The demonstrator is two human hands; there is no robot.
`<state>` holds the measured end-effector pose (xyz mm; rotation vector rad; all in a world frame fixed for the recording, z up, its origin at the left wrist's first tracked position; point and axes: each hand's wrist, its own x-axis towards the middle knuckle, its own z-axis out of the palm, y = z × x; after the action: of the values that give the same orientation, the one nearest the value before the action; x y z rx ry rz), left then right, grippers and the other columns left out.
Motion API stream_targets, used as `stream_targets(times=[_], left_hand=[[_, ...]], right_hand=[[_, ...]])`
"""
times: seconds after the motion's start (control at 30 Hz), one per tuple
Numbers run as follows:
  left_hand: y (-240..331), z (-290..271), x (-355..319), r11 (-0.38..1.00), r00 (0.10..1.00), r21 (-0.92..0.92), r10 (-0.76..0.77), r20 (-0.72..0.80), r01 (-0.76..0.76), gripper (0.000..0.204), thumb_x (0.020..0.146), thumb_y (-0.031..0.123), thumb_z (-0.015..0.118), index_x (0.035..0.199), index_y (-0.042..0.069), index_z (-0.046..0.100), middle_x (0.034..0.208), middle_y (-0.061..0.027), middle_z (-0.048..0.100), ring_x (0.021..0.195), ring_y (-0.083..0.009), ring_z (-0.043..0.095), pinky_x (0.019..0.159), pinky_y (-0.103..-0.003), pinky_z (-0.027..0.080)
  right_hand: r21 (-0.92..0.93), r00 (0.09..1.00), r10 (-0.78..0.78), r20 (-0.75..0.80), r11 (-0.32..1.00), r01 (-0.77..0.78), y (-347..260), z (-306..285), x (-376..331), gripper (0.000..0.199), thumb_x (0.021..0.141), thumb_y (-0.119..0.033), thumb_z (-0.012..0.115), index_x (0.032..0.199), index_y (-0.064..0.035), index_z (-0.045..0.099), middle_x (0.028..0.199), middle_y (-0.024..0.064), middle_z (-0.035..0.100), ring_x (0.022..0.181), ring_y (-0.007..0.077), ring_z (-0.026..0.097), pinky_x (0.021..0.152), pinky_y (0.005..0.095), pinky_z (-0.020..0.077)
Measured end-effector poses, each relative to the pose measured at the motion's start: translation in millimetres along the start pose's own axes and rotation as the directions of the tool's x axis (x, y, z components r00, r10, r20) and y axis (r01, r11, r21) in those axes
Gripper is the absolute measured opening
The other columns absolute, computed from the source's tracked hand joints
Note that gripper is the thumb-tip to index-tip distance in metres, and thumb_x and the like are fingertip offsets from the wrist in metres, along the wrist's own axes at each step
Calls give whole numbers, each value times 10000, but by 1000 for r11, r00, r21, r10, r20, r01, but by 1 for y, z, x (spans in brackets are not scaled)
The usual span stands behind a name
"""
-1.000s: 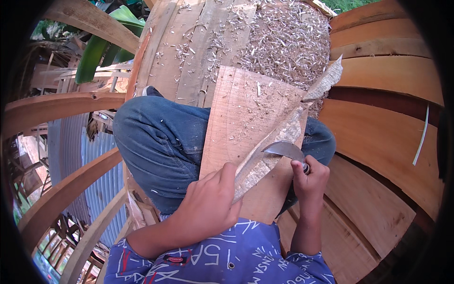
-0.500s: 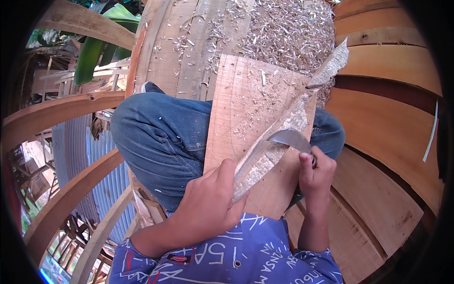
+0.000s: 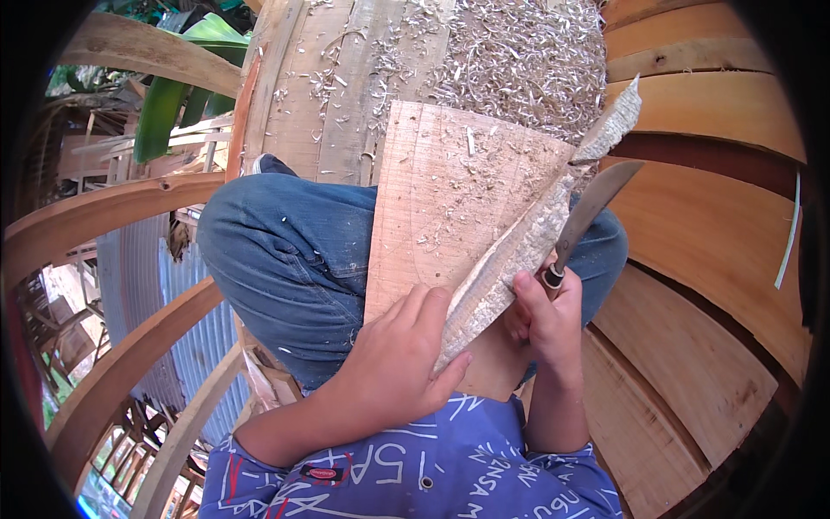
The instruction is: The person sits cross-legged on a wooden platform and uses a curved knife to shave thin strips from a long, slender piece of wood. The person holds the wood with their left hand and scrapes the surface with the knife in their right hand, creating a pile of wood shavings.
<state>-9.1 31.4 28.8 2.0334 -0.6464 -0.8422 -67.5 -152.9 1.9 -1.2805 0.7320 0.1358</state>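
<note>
A long, pale piece of rough bark or fibrous plant strip lies slantwise over a wooden board on my lap, its pointed, bent tip rising at the upper right. My left hand is closed round the strip's near end, thumb on the right side and fingers on the left. In my right hand is a curved knife, gripped by its dark handle with a metal collar. The blade points up and to the right, just beside the strip and apart from its upper face. My right thumb is close to the strip's edge.
Curly shavings cover the plank floor beyond the board, and small chips are scattered on the board. Wooden slats rise on the right. Railings and corrugated metal sheets stand on the left.
My right hand has turned the knife from lying across the strip to pointing up and away beside it. The strip has rolled somewhat, showing more of its rough face; my left hand has shifted slightly.
</note>
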Motion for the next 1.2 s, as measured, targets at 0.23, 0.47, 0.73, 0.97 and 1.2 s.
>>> stream_targets(times=[0.23, 0.47, 0.73, 0.97, 1.2], left_hand=[[-1, -17, 2, 991, 991, 27, -134, 25, 133, 574, 705, 268, 770, 1145, 33, 485, 890, -198, 628, 817, -378, 657, 685, -408, 512], [-8, -12, 6, 946, 985, -274, -172, 31, 174, 465, 655, 200, 806, 984, 32, 523, 790, -122, 633, 719, -182, 657, 649, -297, 490], [0, -7, 12, 917, 992, -389, -119, -50, 91, 438, 655, 129, 793, 1004, 12, 556, 810, -57, 622, 748, -82, 590, 657, -251, 468], [8, 5, -9, 894, 1000, -448, -24, 18, 30, 447, 680, 139, 790, 1036, -4, 561, 836, -85, 619, 754, -111, 614, 666, -254, 475], [1, 9, 1, 896, 996, -438, -92, -11, 78, 459, 687, 141, 790, 1050, -8, 552, 809, -75, 608, 732, -102, 599, 649, -247, 469]], right_hand=[[256, 994, 0, -105, 966, 27, -2, 2, 3, 156, 885, -111, 640, 875, -17, 515, 587, 6, 505, 381, 47, 397, 353, 223, 329], [-339, 957, -224, -183, 928, 153, 6, -22, -11, 244, 857, -107, 659, 659, -2, 562, 471, -8, 418, 434, 34, 374, 396, 245, 296], [-831, 954, -296, 57, 516, 209, 3, -20, -33, 269, 749, -101, 633, 567, 0, 463, 509, 183, 443, 433, 348, 464, 431, 362, 355], [-777, 801, -465, -377, 630, 0, -5, -64, 10, 226, 727, -30, 599, 609, 33, 417, 511, 139, 297, 503, 119, 261, 441, 303, 265], [-844, 914, -396, 93, 455, 283, -7, -21, -33, 266, 732, -62, 646, 561, 9, 455, 523, 190, 434, 442, 362, 439, 432, 375, 345]])
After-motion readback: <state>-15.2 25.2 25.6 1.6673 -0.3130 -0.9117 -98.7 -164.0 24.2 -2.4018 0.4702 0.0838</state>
